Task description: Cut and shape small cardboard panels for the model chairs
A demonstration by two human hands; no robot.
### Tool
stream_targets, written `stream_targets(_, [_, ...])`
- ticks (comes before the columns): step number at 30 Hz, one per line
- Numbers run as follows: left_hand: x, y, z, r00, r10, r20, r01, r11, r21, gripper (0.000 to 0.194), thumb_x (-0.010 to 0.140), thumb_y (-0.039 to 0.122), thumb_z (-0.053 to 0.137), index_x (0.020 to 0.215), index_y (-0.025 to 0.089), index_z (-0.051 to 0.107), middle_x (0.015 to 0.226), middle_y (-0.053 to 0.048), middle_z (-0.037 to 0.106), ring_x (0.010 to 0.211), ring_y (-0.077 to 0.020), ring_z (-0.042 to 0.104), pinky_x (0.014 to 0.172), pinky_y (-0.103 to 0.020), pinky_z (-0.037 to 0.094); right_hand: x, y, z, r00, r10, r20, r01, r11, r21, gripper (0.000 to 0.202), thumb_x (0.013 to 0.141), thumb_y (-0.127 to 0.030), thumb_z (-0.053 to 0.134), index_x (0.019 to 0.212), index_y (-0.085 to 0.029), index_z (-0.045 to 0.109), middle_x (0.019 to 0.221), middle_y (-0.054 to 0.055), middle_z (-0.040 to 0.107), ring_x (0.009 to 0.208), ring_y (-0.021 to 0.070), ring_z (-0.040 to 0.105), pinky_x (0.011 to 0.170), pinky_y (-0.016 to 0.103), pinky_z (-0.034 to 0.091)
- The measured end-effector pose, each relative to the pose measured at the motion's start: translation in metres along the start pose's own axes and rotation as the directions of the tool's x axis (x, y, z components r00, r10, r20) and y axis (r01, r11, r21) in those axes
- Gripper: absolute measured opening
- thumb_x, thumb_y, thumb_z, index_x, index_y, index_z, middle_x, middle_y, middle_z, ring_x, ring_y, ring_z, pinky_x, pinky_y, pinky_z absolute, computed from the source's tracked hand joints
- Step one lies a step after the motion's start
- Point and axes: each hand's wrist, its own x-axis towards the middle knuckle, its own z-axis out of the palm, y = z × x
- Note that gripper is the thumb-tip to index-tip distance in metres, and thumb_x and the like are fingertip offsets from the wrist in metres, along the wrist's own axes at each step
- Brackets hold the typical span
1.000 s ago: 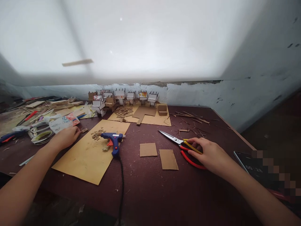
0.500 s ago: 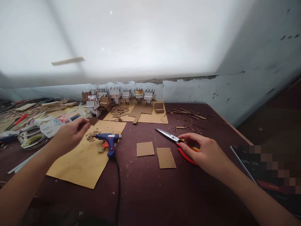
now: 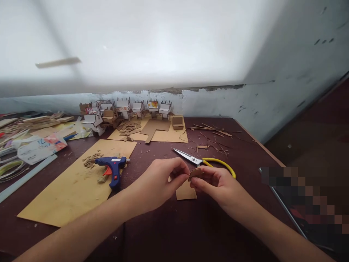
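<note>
Between my two hands is a small brown cardboard piece (image 3: 195, 174). My right hand (image 3: 222, 182) pinches it between thumb and fingers. My left hand (image 3: 160, 180) has thumb and forefinger together at the piece's left edge; whether anything else is between them is too small to tell. Below the hands a flat cardboard rectangle (image 3: 186, 191) lies on the dark red table (image 3: 158, 233), partly covered. Just behind them rest scissors (image 3: 191, 157) with yellow and red handles, blades pointing left.
A blue glue gun (image 3: 116, 169) lies on a yellow sheet (image 3: 68, 196) at the left. Small cardboard chairs (image 3: 137, 107) stand along the wall. Cardboard strips (image 3: 212, 129) lie at the back right, a phone (image 3: 291, 207) at the right edge, a plastic bag (image 3: 38, 147) far left.
My left hand has moved right to the middle. My right hand has let go of the scissors, moved left and taken hold of the small cardboard piece. The view has shifted slightly.
</note>
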Motion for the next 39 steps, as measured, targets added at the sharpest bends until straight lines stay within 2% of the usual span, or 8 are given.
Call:
stream_targets(4, [-0.005, -0.011, -0.002, 1.000, -0.025, -0.017, 0.024, 0.998, -0.053, 0.009, 0.099, 0.026, 0.060, 0.095, 0.021, 0.067, 0.086, 0.003, 0.072, 0.078, -0.0120, 0.064, 0.069, -0.024, 0.047, 0.003, -0.002, -0.004, 1.000, 0.014, -0.024, -0.013, 0.999, 0.042, 0.029, 0.094, -0.048, 0.072, 0.088, -0.020, 0.073, 0.085, 0.001, 0.069, 0.082, 0.0157, 0.060, 0.078, 0.026, 0.049])
stream_targets(11, [-0.010, -0.026, -0.007, 0.993, 0.041, -0.112, -0.026, 0.991, 0.128, 0.019, 0.102, 0.021, 0.053, 0.103, 0.021, 0.072, 0.101, -0.004, 0.072, 0.092, -0.0181, 0.066, 0.080, -0.031, 0.048, 0.008, 0.012, -0.020, 0.935, 0.168, -0.313, -0.118, 0.978, 0.173, 0.037, 0.087, -0.055, 0.080, 0.099, -0.020, 0.074, 0.093, 0.004, 0.074, 0.085, 0.0184, 0.067, 0.079, 0.027, 0.055])
stream_targets(14, [-0.010, -0.025, -0.004, 0.992, 0.041, -0.117, -0.030, 0.995, 0.096, 0.016, 0.101, 0.022, 0.052, 0.095, 0.021, 0.067, 0.096, -0.003, 0.070, 0.089, -0.0183, 0.064, 0.077, -0.031, 0.046, 0.009, 0.014, -0.020, 0.927, 0.091, -0.363, -0.086, 0.996, 0.028, 0.040, 0.087, -0.057, 0.078, 0.098, -0.019, 0.076, 0.094, 0.006, 0.074, 0.084, 0.0204, 0.067, 0.078, 0.031, 0.056])
stream_targets(18, [-0.011, -0.022, 0.004, 0.995, 0.049, -0.083, -0.050, 0.999, -0.012, 0.017, 0.104, 0.027, 0.048, 0.096, 0.023, 0.063, 0.097, -0.002, 0.068, 0.089, -0.0174, 0.063, 0.079, -0.030, 0.047, 0.007, 0.005, -0.009, 0.945, 0.016, -0.327, -0.064, 0.989, -0.135, 0.042, 0.086, -0.059, 0.078, 0.100, -0.019, 0.076, 0.090, 0.006, 0.073, 0.083, 0.0228, 0.068, 0.075, 0.033, 0.057])
stream_targets(26, [-0.016, -0.015, 0.008, 1.000, 0.011, 0.017, -0.008, 0.980, -0.199, 0.021, 0.103, 0.033, 0.051, 0.094, 0.022, 0.067, 0.097, -0.004, 0.071, 0.093, -0.0191, 0.064, 0.077, -0.030, 0.049, 0.001, 0.000, 0.005, 0.970, -0.067, -0.232, 0.046, 0.995, -0.092, 0.030, 0.078, -0.042, 0.090, 0.095, -0.023, 0.073, 0.091, 0.003, 0.076, 0.085, 0.0220, 0.072, 0.073, 0.027, 0.058])
stream_targets(32, [-0.012, -0.017, 0.009, 0.998, -0.066, -0.005, 0.063, 0.976, -0.210, 0.021, 0.098, 0.035, 0.056, 0.090, 0.022, 0.070, 0.095, -0.005, 0.074, 0.090, -0.0204, 0.067, 0.075, -0.031, 0.050, -0.002, 0.001, 0.004, 0.988, -0.059, -0.141, 0.030, 0.978, -0.204, 0.028, 0.091, -0.048, 0.077, 0.105, -0.024, 0.076, 0.086, 0.003, 0.076, 0.078, 0.0212, 0.071, 0.070, 0.029, 0.057])
stream_targets(36, [-0.009, -0.017, -0.011, 0.983, -0.116, -0.145, 0.099, 0.988, -0.121, 0.021, 0.096, 0.037, 0.054, 0.084, 0.022, 0.063, 0.085, -0.004, 0.071, 0.081, -0.0202, 0.063, 0.071, -0.032, 0.048, -0.006, -0.006, 0.004, 0.972, -0.136, -0.189, 0.060, 0.931, -0.361, 0.026, 0.097, -0.050, 0.066, 0.103, -0.026, 0.076, 0.080, 0.002, 0.075, 0.075, 0.0227, 0.071, 0.067, 0.031, 0.056])
stream_targets(39, [-0.019, -0.017, -0.048, 0.942, -0.122, -0.312, 0.103, 0.992, -0.077, 0.029, 0.095, 0.042, 0.048, 0.079, 0.022, 0.060, 0.080, -0.003, 0.066, 0.080, -0.0206, 0.061, 0.073, -0.033, 0.047, -0.011, -0.014, 0.005, 0.935, -0.274, -0.226, 0.130, 0.856, -0.501, 0.025, 0.099, -0.046, 0.062, 0.091, -0.028, 0.077, 0.069, 0.000, 0.072, 0.064, 0.0220, 0.070, 0.060, 0.032, 0.055])
